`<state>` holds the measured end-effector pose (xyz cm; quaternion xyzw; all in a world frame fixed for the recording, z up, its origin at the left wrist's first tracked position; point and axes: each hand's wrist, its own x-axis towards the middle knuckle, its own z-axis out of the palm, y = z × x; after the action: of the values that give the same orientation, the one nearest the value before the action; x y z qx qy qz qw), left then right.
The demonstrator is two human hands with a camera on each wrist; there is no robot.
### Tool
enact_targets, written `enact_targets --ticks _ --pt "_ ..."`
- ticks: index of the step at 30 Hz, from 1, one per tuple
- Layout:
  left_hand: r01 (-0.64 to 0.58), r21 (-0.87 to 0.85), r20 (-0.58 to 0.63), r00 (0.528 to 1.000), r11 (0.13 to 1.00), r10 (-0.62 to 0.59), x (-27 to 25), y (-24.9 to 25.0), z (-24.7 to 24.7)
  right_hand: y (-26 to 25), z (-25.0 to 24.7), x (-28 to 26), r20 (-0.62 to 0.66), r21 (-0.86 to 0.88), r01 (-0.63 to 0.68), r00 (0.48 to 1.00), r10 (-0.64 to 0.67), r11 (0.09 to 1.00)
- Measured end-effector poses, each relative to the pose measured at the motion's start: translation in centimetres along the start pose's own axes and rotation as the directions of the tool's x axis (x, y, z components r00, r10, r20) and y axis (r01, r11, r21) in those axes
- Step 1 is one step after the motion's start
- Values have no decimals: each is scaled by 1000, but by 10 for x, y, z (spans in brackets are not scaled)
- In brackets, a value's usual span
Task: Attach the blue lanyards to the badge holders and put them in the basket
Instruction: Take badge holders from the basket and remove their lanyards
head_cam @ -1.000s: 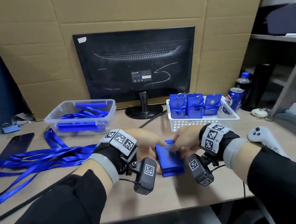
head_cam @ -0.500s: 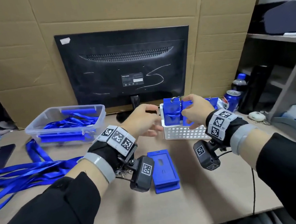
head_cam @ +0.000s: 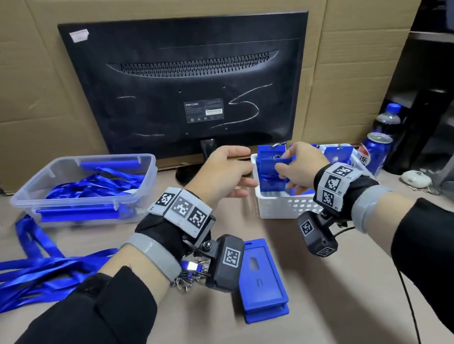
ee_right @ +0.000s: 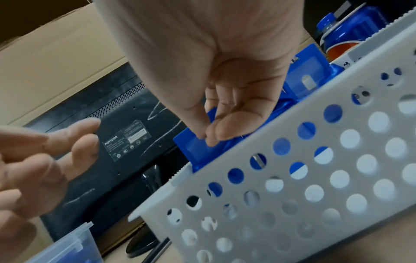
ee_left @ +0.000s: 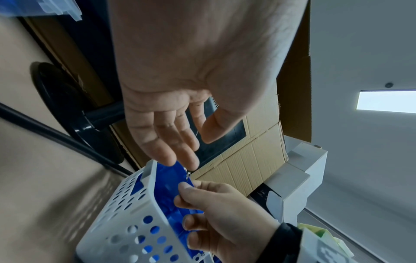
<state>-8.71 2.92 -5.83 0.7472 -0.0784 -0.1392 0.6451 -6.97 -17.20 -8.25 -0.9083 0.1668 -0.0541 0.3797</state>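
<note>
A white perforated basket at the right holds several blue badge holders standing upright with lanyards wrapped on them. My right hand is over the basket's left end and pinches the top of one badge holder, which sits partly inside. The right wrist view shows thumb and fingers of the right hand closed on that holder above the basket wall. My left hand hovers just left of the basket, fingers relaxed and holding nothing. A stack of bare blue holders lies on the table. Loose blue lanyards lie at the left.
A clear tub with lanyards and holders stands at the back left. A black monitor stands behind, its stand between tub and basket. A soda can and a bottle are right of the basket. Cardboard lines the back.
Both hands left the holder stack on the table and rose to the basket. The right hand has brought a wrapped holder down into it, and the left hand has drawn slightly away.
</note>
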Motion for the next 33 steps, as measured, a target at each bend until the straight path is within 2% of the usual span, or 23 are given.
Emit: enact_targets --ticks 4,8,11,13,16,18,21,24,29,33 --pt "-32 40 -35 999 999 34 9 3 -7 -16 -13 0 -66 -76 80 994 -85 994" --pt "-74 126 -60 995 989 82 16 2 -23 -48 -32 -8 -135 -67 219 965 -226 973" --pt "-105 176 -55 992 979 117 17 4 -36 -76 -38 -17 -102 -64 309 944 -314 949" --pt "-128 171 -4 991 977 131 15 8 -44 -90 -36 -23 -80 -37 349 933 -351 936" --pt "-150 181 46 988 972 144 9 12 -58 -101 -21 -28 -17 89 357 934 -357 930" --pt "-142 205 15 990 968 142 8 9 -69 -100 -4 -29 13 194 361 929 -370 912" --pt "-80 205 -43 995 975 90 8 2 -84 -88 20 -28 18 300 448 880 -475 842" --pt "-8 194 -78 997 981 23 14 -5 -99 -75 43 -19 74 261 544 812 -578 798" --pt "49 187 -58 998 981 -38 25 -22 -110 -70 65 -2 184 327 493 804 -566 806" --pt "73 242 -17 997 968 -71 35 -33 -108 -61 73 9 266 307 454 803 -534 836"
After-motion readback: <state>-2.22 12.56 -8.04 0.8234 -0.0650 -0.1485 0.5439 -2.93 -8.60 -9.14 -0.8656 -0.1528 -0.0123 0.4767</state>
